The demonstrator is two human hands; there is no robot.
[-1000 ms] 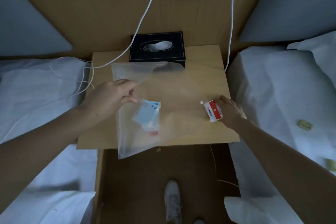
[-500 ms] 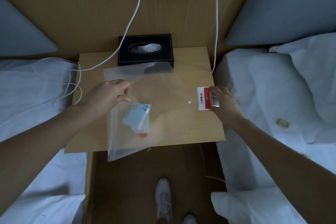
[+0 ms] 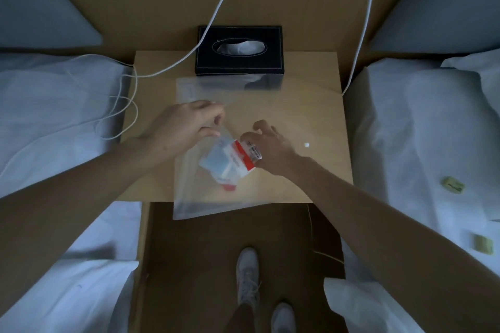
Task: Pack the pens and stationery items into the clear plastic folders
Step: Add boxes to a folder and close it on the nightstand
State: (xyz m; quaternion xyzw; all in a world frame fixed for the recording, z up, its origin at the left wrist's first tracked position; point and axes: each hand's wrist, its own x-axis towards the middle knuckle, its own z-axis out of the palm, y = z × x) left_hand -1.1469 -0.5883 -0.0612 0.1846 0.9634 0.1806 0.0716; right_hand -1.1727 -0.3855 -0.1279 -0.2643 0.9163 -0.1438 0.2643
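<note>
A clear plastic folder lies on the wooden bedside table, its near end hanging over the front edge. My left hand pinches the folder's upper sheet and holds it lifted. My right hand grips a red and white stationery box at the folder's opening, right beside a light blue packet that lies inside the folder. A small red item shows under the packet.
A black tissue box stands at the back of the table. A small white bead lies right of my right hand. White cables run from wall sockets. Beds flank the table; small yellowish items lie on the right one.
My right hand lifted the red and white box from the table's right side and carried it left to the folder's opening. My left hand kept hold of the folder.
</note>
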